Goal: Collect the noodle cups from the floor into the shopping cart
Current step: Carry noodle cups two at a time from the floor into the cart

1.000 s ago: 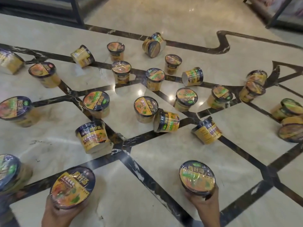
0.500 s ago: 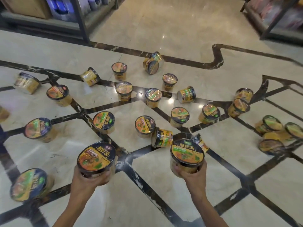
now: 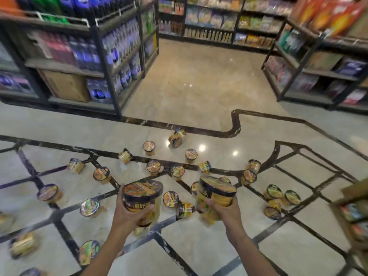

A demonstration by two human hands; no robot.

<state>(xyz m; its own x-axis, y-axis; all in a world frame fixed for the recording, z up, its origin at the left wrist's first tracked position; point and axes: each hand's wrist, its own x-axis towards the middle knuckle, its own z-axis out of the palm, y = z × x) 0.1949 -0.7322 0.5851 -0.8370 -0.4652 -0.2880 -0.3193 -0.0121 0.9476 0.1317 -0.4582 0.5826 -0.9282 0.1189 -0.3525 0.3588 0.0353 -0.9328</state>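
Motion-blurred, perhaps dim; glare spots on floor (image 3: 199, 86).

Glossy polished stone floor (image 3: 199, 86) (mirroring ceiling lights), veined dark inlay strips (image 3: 235, 124); shiny film-wrapped noodle cups (image 3: 149, 148); matt dark metal shelving (image 3: 105, 62); dull brown cardboard box (image 3: 65, 86).

Two raised noodle cups sit at the lower centre of the frame: the left cup (image 3: 142, 198) in the left hand (image 3: 129, 213), the right cup (image 3: 216, 194) in the right hand (image 3: 227, 212). Behind and to both sides of them, many more cups (image 3: 102, 175) lie scattered on the floor (image 3: 199, 86). Shelves stand at the upper left (image 3: 79, 56), the top centre (image 3: 215, 20) and the upper right (image 3: 318, 62), with an open aisle between them.
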